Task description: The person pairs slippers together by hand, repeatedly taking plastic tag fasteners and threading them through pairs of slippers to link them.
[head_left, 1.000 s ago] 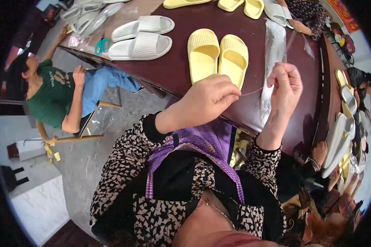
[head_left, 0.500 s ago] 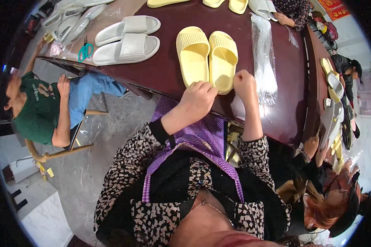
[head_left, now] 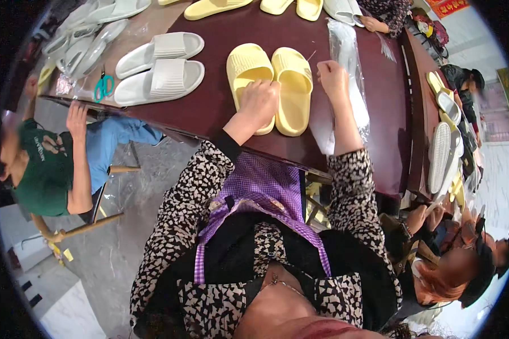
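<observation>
A pair of pale yellow slippers, the left slipper [head_left: 249, 65] and the right slipper [head_left: 293, 107], lies side by side on the dark red table. My left hand [head_left: 259, 103] is over the left slipper's footbed, behind its ribbed strap. Its fingers are curled together, and what they pinch is hidden. To the right of the pair, my right hand [head_left: 333, 79] is raised with its fingers closed. A thin pale strand [head_left: 311, 55] shows between the right slipper's strap and this hand; whether the fingers hold it is unclear. Beside that hand lies a clear bag of whitish plastic strands [head_left: 353, 85].
Grey slippers [head_left: 167, 82] and teal scissors [head_left: 103, 87] lie to the left. More yellow slippers [head_left: 218, 7] line the far side. A person in green [head_left: 48, 164] sits at left; another person's hand [head_left: 373, 24] is at far right. More people and slippers [head_left: 441, 152] are along the right.
My left hand has moved from the slippers' near ends up over the left slipper's footbed. My right hand has moved up and away from the right slipper's edge. The view has shifted slightly.
</observation>
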`<state>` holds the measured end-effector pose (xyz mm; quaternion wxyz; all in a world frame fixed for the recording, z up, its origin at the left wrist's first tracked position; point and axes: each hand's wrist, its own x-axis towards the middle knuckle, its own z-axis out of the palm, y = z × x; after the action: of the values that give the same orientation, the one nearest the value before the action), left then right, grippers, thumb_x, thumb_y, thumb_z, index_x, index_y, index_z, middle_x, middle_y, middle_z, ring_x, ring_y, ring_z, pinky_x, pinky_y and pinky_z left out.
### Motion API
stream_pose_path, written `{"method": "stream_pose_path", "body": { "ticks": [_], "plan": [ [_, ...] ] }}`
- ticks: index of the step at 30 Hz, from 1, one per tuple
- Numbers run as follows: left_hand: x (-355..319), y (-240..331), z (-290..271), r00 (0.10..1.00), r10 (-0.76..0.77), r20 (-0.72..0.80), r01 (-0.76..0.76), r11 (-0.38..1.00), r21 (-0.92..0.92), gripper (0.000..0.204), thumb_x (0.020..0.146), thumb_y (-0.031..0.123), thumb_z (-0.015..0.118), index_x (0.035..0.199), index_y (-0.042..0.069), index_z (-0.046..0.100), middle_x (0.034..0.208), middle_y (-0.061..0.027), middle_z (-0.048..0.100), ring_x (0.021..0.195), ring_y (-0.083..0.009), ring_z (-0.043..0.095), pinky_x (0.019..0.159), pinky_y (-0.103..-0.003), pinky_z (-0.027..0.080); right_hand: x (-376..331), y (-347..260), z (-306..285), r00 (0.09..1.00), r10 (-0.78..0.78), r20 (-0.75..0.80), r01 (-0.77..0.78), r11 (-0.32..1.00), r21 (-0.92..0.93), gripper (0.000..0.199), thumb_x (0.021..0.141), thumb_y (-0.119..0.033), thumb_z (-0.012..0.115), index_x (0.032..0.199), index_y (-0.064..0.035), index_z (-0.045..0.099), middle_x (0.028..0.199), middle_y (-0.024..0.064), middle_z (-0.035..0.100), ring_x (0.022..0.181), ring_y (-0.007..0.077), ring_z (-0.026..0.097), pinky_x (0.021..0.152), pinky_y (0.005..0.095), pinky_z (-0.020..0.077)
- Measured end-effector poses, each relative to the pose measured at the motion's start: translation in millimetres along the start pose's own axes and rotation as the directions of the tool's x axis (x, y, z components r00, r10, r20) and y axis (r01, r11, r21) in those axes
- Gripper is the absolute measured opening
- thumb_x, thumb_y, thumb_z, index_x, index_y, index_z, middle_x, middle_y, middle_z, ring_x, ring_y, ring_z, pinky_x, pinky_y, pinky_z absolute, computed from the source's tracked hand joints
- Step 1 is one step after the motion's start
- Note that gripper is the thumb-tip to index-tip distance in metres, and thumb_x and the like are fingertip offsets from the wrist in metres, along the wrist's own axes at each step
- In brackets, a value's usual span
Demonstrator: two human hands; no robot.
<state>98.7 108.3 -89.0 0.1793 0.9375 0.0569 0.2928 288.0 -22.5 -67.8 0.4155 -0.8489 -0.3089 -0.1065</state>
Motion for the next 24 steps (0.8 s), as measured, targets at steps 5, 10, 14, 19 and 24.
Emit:
{"method": "stream_pose_path", "body": {
  "ticks": [5,10,14,19,24],
  "plan": [
    [9.9,-16.4,7.6,0.994,0.073,-0.075,-0.072,0.997,0.019,0.005,0.072,0.005,0.053,0.072,0.005,0.058,0.075,-0.0107,0.058,0.076,-0.0282,0.059,0.066,-0.04,0.047,47.7,35.2,28.3,0.918,0.288,0.272,-0.234,0.948,-0.214,0.035,0.08,-0.031,0.062,0.076,0.0042,0.065,0.06,0.0112,0.062,0.052,0.0174,0.059,0.053,0.0317,0.0475],
    [16.5,-23.7,1.5,0.987,0.124,-0.098,-0.132,0.988,-0.08,0.004,0.074,0.006,0.054,0.073,0.005,0.058,0.079,-0.0092,0.055,0.079,-0.026,0.057,0.068,-0.037,0.047,59.4,32.9,54.8,0.937,0.227,0.265,-0.182,0.966,-0.185,0.034,0.077,-0.03,0.066,0.073,0.0046,0.065,0.059,0.0104,0.061,0.056,0.0166,0.059,0.055,0.0299,0.0462],
    [15.7,-31.8,-7.5,0.993,0.119,-0.027,-0.122,0.974,-0.19,0.006,0.076,0.005,0.055,0.079,0.003,0.06,0.082,-0.0104,0.056,0.076,-0.0271,0.058,0.07,-0.035,0.049,56.3,23.2,64.7,0.987,0.037,0.155,-0.038,0.999,0.005,0.025,0.078,-0.021,0.066,0.077,0.0034,0.066,0.062,0.0078,0.06,0.058,0.014,0.057,0.055,0.0266,0.0451],
    [11.9,-38.0,-8.9,0.993,0.119,0.015,-0.114,0.973,-0.2,0.007,0.076,0.005,0.055,0.082,0.003,0.059,0.084,-0.01,0.056,0.079,-0.0269,0.058,0.071,-0.034,0.049,69.3,-47.8,71.2,0.944,0.008,0.329,-0.162,0.88,0.446,0.01,0.08,-0.007,0.062,0.086,0.0007,0.066,0.067,0.0032,0.059,0.06,0.0095,0.054,0.057,0.023,0.0443],
    [13.0,-33.8,-7.8,0.994,0.103,0.021,-0.096,0.972,-0.215,0.013,0.075,0.004,0.057,0.088,0.002,0.059,0.089,-0.01,0.055,0.083,-0.0267,0.057,0.072,-0.035,0.049,81.8,-82.2,106.5,0.646,-0.32,0.693,0.121,0.939,0.321,0.012,0.079,-0.007,0.062,0.086,0.0019,0.065,0.067,0.0041,0.059,0.066,0.0095,0.055,0.06,0.0245,0.0449]
  ]
}}
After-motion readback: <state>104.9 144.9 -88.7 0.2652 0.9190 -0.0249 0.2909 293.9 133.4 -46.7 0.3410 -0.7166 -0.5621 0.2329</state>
